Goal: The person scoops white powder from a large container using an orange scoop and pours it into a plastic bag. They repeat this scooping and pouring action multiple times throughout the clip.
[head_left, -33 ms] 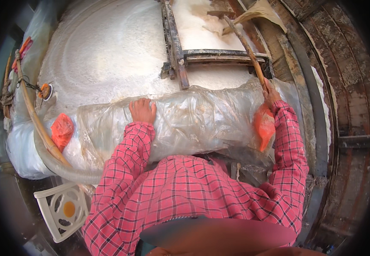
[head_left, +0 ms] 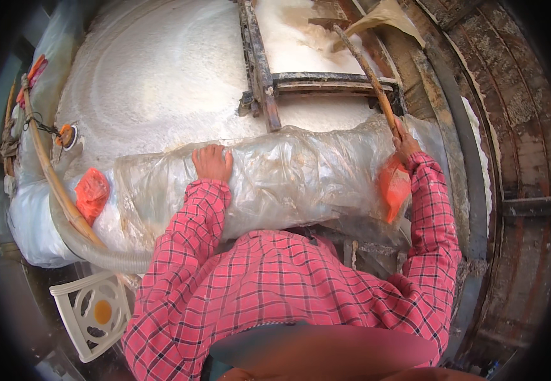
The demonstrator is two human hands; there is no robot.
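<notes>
My left hand lies on the clear plastic sheeting of a long padded edge in front of me. Its fingers are stretched out over the top and hold nothing. At the right end of this edge, my right hand is wrapped round a wooden pole. The pole slants up and away to the left, its far end over white material inside a dark wooden frame. Beneath my right hand is a red-orange plastic bag; whether it is tied to the pole is hidden.
A broad vat of pale, wet-looking material spreads beyond the edge. To the left are a bamboo pole, a ribbed hose, another red bag and a white plastic stool. Stained wooden boards rise at right.
</notes>
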